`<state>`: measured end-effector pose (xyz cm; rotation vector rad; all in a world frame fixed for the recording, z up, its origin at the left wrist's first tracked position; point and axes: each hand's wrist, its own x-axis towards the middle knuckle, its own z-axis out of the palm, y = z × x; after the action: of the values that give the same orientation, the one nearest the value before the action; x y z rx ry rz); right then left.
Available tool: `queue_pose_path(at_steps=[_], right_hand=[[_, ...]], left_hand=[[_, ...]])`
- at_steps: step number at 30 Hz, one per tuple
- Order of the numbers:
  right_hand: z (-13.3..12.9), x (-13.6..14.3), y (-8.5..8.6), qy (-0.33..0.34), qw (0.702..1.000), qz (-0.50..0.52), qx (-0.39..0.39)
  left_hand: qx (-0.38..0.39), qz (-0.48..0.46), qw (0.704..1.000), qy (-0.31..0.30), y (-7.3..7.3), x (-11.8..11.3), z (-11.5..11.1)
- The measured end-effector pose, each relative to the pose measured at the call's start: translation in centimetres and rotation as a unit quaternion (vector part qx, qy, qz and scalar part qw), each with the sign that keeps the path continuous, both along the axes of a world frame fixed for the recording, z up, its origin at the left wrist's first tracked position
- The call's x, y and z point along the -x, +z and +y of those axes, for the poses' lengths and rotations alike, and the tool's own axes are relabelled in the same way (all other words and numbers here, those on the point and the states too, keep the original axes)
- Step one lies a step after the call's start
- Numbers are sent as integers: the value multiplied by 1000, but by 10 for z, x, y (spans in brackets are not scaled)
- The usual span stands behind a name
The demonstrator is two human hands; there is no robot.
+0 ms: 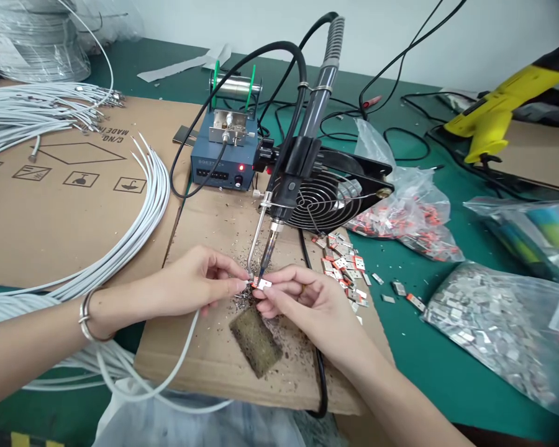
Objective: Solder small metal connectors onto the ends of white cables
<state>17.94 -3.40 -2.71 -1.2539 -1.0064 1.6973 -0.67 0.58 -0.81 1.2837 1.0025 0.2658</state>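
Observation:
Pinched between the fingers of my left hand (200, 280) is the end of a grey-white cable (185, 355), which loops down below the wrist. My right hand (313, 303) grips a small white and orange connector piece (263, 284) by its right side. Both hands meet under the soldering iron (270, 245), whose dark tip comes down at the connector; exact contact is hard to make out. A thin metal solder feed tube (257, 234) points to the same spot. The cable's tip is mostly hidden by my fingertips. Below them lies a brown, worn sponge (255, 343).
A blue solder feeder (221, 164) with a spool stands behind, beside a black fan (323, 202). Loose connector pieces (349, 267) lie right of my right hand, near bags of metal parts (489, 329). Bundled cables (144, 217) cover the left. A yellow tool (503, 105) sits far right.

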Motion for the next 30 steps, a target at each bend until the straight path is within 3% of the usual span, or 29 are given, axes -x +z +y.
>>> queue_pose_path(at_steps=[7,19,30], right_hand=[[-1,-3,3,17,1000,-11,-22],[1,-4,4,12,1000,-10,12],[0,-6,2,33,999,-8,-25]], left_hand=[[24,-20,999,13,3,0,-2],[48,-15,998,26,2,-1,-2],[104,-21,993,43,5,-1,1]])
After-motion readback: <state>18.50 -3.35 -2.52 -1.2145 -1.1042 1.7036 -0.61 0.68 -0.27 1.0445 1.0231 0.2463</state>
